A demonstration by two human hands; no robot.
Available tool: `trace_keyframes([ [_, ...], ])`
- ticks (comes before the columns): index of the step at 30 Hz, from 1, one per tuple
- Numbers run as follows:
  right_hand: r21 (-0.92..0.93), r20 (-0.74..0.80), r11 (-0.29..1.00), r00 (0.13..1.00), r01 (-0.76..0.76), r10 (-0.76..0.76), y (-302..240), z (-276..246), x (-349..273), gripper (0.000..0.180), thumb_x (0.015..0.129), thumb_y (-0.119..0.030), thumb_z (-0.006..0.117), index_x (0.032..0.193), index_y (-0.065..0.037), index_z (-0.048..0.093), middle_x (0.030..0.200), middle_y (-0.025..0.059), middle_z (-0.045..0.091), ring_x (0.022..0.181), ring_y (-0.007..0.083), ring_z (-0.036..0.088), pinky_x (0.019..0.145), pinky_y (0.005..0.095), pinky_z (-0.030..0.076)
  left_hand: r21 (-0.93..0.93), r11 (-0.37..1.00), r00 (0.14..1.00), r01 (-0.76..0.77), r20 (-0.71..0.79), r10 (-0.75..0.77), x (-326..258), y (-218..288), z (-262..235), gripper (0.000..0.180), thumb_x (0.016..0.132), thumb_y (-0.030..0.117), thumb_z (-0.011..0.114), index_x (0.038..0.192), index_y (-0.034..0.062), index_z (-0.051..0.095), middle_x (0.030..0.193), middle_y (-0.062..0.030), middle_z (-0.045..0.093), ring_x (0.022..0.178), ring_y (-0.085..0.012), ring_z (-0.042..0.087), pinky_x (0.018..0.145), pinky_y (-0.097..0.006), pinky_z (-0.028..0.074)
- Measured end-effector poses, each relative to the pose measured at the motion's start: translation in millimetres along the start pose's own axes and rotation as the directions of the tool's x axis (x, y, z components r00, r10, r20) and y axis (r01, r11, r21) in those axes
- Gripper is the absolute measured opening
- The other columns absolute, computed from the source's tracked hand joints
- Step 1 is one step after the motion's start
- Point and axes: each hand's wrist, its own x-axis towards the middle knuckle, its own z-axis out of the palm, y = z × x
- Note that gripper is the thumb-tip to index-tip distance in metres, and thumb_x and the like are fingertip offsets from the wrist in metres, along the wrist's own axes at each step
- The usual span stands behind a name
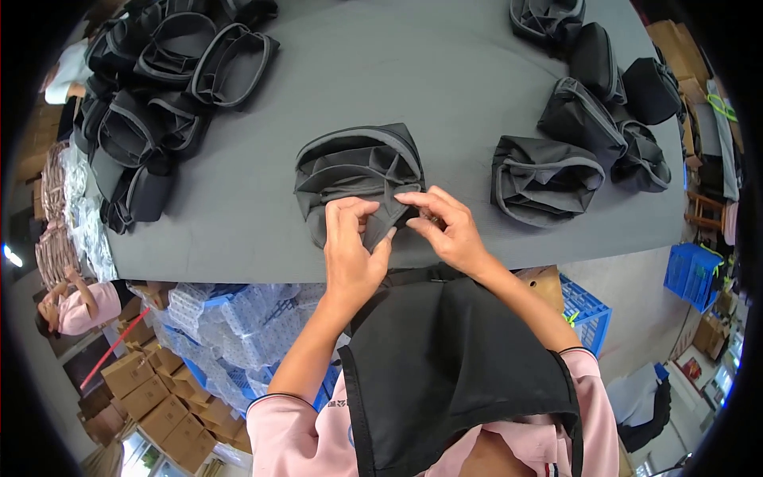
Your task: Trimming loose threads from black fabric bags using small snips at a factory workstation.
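The grey table [342,67] carried a heap of black pouches [127,135] at left, a smaller cluster [579,119] at right. Near its front edge, between them, sat an open pouch [358,159], its near side pinched by left hand [350,258] and right hand [455,234], each grip nearly closed.

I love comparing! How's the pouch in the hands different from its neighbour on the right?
The left hand and right hand touch the middle pouch; no hand touches the right pouch. The middle pouch sits apart; the right pouch sits close to other pouches. Both are black, open and grey-edged.
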Motion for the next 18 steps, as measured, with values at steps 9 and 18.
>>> trace_keyframes([
  [9, -0.132, 0.374, 0.987, 0.918, -0.093, 0.136, 11, -28, 15, 0.010, 0.080, -0.005, 0.060, 0.088, 0.001, 0.060, 0.075, 0.0058, 0.054, 0.063, 0.0141, 0.054, 0.056, 0.0281, 0.044, -0.148, 0.900, 0.867, 0.411, 0.368, -0.336, -2, -15, -4, 0.019, 0.080, 0.011, 0.067, 0.093, -0.0015, 0.066, 0.077, -0.0033, 0.059, 0.067, -0.0093, 0.051, 0.061, -0.024, 0.041],
  [18, 0.225, 0.461, 0.800, 0.784, -0.556, 0.416, 8, -46, -3, 0.017, 0.081, -0.016, 0.062, 0.085, 0.000, 0.059, 0.073, 0.0009, 0.053, 0.066, 0.0077, 0.045, 0.058, 0.0228, 0.038, -0.528, 0.465, 0.674, 0.711, 0.699, -0.237, -11, -11, 8, 0.016, 0.080, 0.011, 0.069, 0.091, -0.0018, 0.067, 0.080, 0.0019, 0.053, 0.077, -0.0071, 0.050, 0.070, -0.022, 0.041],
])
